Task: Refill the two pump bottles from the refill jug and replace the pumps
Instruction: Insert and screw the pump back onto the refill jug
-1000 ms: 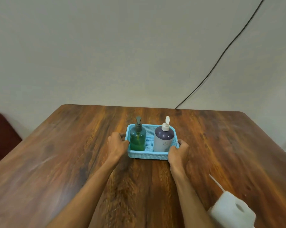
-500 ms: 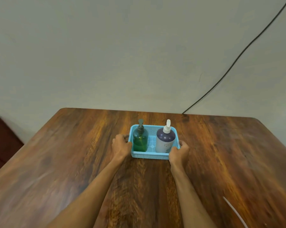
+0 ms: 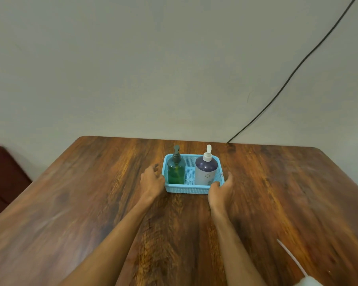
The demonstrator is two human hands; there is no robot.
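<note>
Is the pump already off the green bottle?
No, the green bottle stands in the blue basket with its dark pump on top.

Wooden table [image 3: 81, 203]: dark brown, strong streaked grain, rounded far corners, far edge against the wall. Light blue perforated plastic basket [image 3: 186, 189]: rectangular, low-walled, sits flat on the table, centred left to right and nearer the far edge. Wall [image 3: 132, 69]: plain, pale grey-green, with a short thin dark mark [image 3: 248, 96] at right. Black cable [image 3: 285, 83]: runs diagonally down the wall from the upper right and goes behind the table's far edge. Dark red upholstered seat [image 3: 3, 172]: partly visible at far left, below table level.
</note>
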